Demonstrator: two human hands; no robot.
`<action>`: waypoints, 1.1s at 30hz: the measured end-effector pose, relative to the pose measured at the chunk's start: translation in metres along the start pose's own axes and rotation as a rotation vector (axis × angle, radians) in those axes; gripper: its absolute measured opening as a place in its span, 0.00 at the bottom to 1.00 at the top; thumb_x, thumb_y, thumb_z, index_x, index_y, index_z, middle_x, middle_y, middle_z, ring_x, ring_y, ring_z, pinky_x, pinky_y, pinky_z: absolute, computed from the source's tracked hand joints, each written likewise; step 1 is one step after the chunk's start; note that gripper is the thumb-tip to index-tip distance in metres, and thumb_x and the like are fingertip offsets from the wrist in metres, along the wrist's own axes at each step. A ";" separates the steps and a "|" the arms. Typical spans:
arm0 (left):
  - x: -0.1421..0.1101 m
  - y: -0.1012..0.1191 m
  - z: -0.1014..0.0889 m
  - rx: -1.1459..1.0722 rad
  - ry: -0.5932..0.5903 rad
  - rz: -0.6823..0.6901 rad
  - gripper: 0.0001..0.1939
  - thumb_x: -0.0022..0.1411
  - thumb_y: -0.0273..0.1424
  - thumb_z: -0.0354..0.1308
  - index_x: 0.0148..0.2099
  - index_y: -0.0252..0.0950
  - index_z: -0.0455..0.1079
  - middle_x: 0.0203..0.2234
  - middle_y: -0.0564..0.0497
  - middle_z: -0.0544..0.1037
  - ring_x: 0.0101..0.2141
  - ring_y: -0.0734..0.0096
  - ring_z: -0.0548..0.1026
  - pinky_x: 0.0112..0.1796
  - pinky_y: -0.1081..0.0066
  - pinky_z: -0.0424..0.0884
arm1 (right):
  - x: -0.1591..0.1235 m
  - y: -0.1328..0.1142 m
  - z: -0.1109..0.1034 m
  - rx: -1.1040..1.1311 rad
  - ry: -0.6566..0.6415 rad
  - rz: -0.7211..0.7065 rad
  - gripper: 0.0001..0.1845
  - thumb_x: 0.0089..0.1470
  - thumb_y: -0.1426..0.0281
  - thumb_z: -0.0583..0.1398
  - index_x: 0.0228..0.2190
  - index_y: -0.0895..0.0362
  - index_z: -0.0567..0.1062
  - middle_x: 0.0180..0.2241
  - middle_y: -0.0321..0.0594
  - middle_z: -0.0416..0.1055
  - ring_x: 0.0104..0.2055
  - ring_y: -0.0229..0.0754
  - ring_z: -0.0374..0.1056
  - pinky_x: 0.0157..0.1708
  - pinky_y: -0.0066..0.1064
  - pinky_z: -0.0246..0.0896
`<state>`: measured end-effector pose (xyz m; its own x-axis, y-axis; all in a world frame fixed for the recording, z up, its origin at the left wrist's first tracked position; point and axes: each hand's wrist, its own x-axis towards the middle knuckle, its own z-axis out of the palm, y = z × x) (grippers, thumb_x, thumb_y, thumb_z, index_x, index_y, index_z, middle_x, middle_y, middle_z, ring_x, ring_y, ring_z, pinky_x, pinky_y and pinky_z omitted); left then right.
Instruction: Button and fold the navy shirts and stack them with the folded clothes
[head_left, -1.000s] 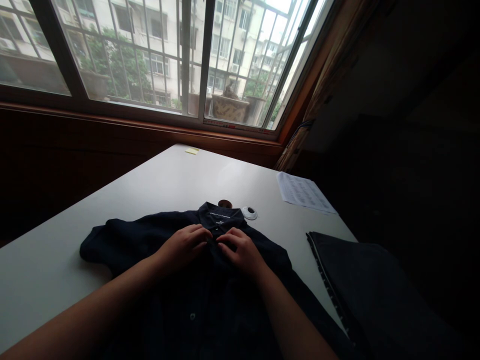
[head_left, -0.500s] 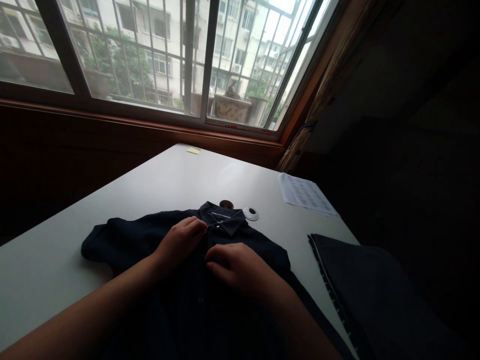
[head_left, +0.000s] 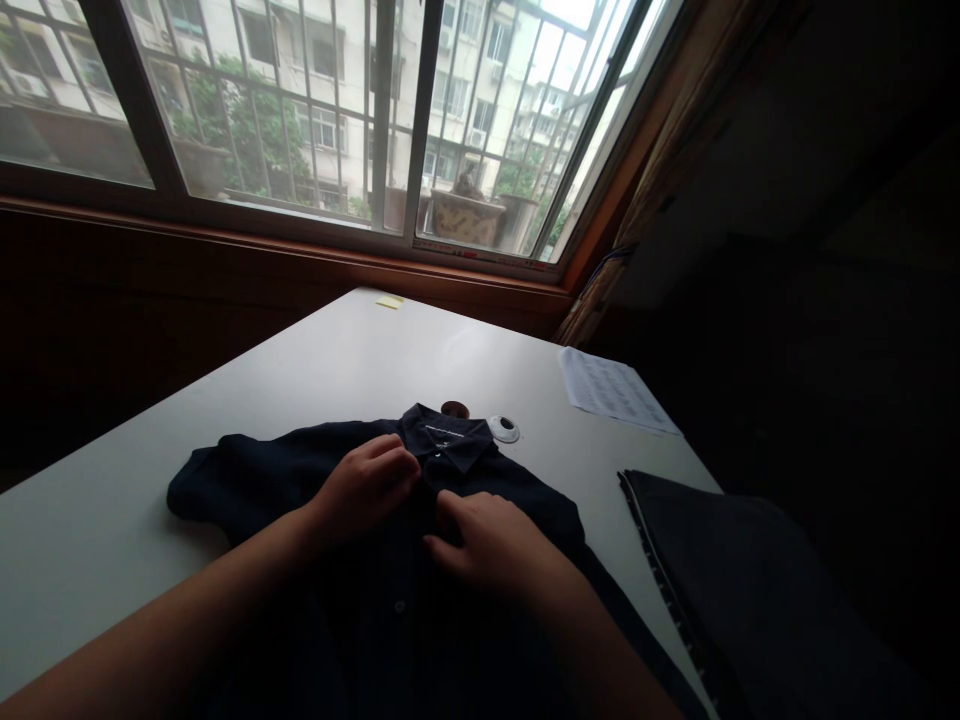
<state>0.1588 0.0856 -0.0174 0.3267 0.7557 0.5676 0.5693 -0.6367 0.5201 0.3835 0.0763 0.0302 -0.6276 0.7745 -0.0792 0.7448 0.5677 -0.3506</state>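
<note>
navy shirt is lying under your left hand, curling near the collar, grip unclear. your right hand is shifting lower from the collar, fingers parting.

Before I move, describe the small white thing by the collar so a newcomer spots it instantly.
By the window is a white table with a dark shirt on it. Just right of its collar lies a small, round white piece. Its black centre sets it apart from the brown disc behind the collar.

Barred window behind wht tbl
</note>
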 end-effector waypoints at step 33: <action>0.000 0.003 -0.018 0.174 -0.517 0.380 0.08 0.68 0.24 0.58 0.46 0.40 0.74 0.37 0.50 0.77 0.36 0.69 0.76 0.40 0.71 0.72 | 0.012 0.037 -0.006 1.115 -0.215 0.284 0.17 0.40 0.74 0.72 0.31 0.57 0.72 0.28 0.31 0.73 0.30 0.37 0.72 0.32 0.28 0.68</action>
<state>0.1468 0.0813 -0.0046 0.8239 0.4875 0.2892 0.4426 -0.8720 0.2089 0.4044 0.1082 0.0219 -0.5758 0.7101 -0.4052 0.3203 -0.2601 -0.9109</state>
